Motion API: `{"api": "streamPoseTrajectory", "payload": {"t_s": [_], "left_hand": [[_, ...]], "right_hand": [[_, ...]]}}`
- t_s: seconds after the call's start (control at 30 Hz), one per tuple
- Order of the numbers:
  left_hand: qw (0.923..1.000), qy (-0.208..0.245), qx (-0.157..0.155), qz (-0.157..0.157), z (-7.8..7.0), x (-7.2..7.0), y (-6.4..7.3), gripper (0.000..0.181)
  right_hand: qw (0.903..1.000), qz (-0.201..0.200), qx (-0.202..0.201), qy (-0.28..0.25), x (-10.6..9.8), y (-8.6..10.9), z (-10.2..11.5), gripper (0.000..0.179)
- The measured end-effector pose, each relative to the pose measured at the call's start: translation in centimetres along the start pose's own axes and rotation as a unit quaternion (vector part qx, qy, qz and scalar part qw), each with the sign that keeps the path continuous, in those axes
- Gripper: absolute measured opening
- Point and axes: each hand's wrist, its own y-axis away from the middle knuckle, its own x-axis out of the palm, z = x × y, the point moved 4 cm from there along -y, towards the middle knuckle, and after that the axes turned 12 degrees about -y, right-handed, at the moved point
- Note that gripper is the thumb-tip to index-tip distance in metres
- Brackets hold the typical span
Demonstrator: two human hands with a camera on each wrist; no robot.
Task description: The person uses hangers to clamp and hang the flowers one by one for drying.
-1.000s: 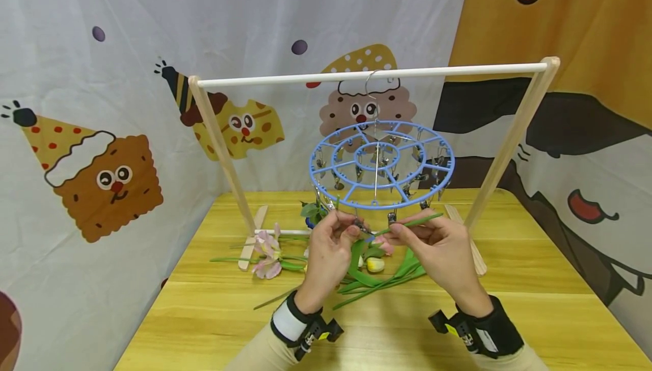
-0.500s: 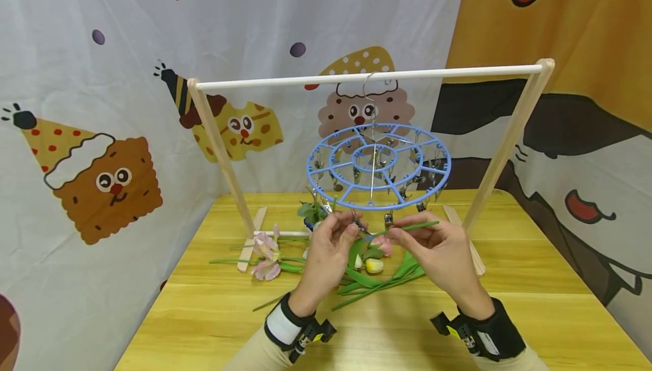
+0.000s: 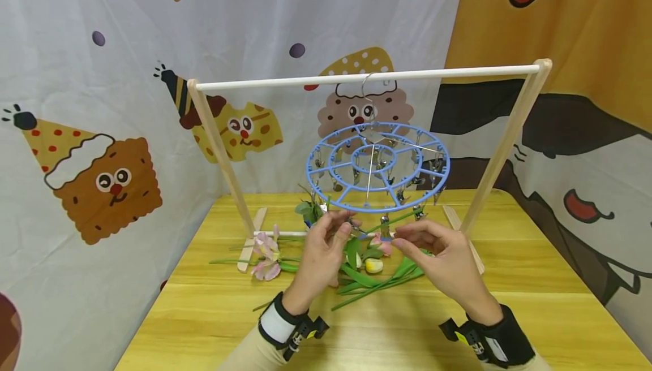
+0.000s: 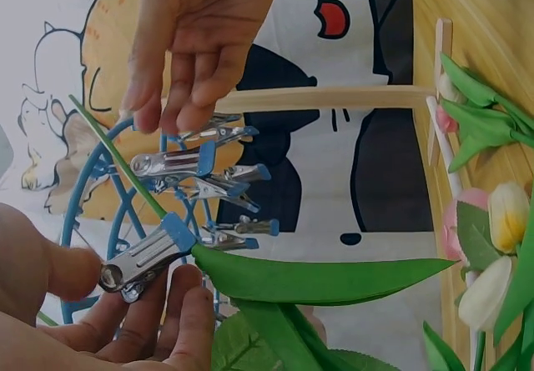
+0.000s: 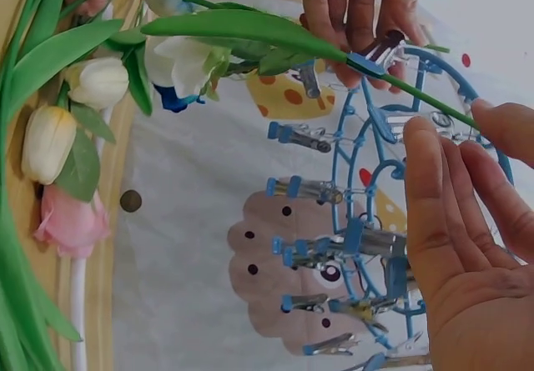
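Note:
My left hand [image 3: 321, 252] pinches a metal clip with blue tips [image 4: 146, 258], its thumb at the tail end and the other fingers behind. The clip's tips lie across a green flower stem [image 4: 117, 154] with a long leaf [image 4: 317, 279]. To the right, my right hand [image 3: 443, 252] has loosely bent, spread fingers and holds nothing. Its fingertips are close to the stem's free end and another hanging clip [image 3: 385, 228]. Above both hands hangs the round blue clip hanger [image 3: 374, 210], with several metal clips dangling from its rings.
A white rod [image 3: 285, 81] on wooden posts [image 3: 514, 139] carries the hanger. On the wooden table [image 3: 407, 337] below lie a pink flower [image 3: 267, 249], a yellow-white tulip [image 3: 373, 266] and long green stems [image 3: 377, 287]. A cartoon-printed cloth [image 3: 229, 20] stands behind.
My right hand has let go of the green stem and moved slightly away from it. The stem now tilts up to the right from the clip, which my left hand still pinches.

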Motion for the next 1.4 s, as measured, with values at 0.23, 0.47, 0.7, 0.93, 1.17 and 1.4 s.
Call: {"api": "streamPoseTrajectory", "payload": {"t_s": [0.23,0.47,0.7,0.93,1.17,1.4], "left_hand": [[0.9999,-0.002,-0.011,-0.005,0.4,-0.6,0.3,0.037],[0.9997,-0.014,-0.016,-0.011,0.6,-1.4,0.7,0.042],[0.9981,-0.058,-0.001,-0.022,0.8,-2.3,1.4,0.045],[0.9931,-0.109,0.027,-0.033,0.4,-3.0,2.1,0.042],[0.9842,-0.161,0.061,-0.042,0.0,-3.2,2.9,0.030],[0.9764,-0.197,0.078,-0.040,-0.4,-3.1,4.0,0.025]], "right_hand": [[0.9997,0.000,0.019,0.016,-0.8,1.1,-0.6,0.031],[0.9991,0.001,0.018,0.039,-1.2,2.1,-1.2,0.028],[0.9966,0.001,0.035,0.075,-1.4,3.0,-1.7,0.027],[0.9875,0.030,0.039,0.150,-1.4,3.7,-2.9,0.030],[0.9718,0.110,0.047,0.203,-0.7,3.9,-5.0,0.025],[0.9438,0.214,0.053,0.246,1.2,4.4,-7.1,0.021]]}}
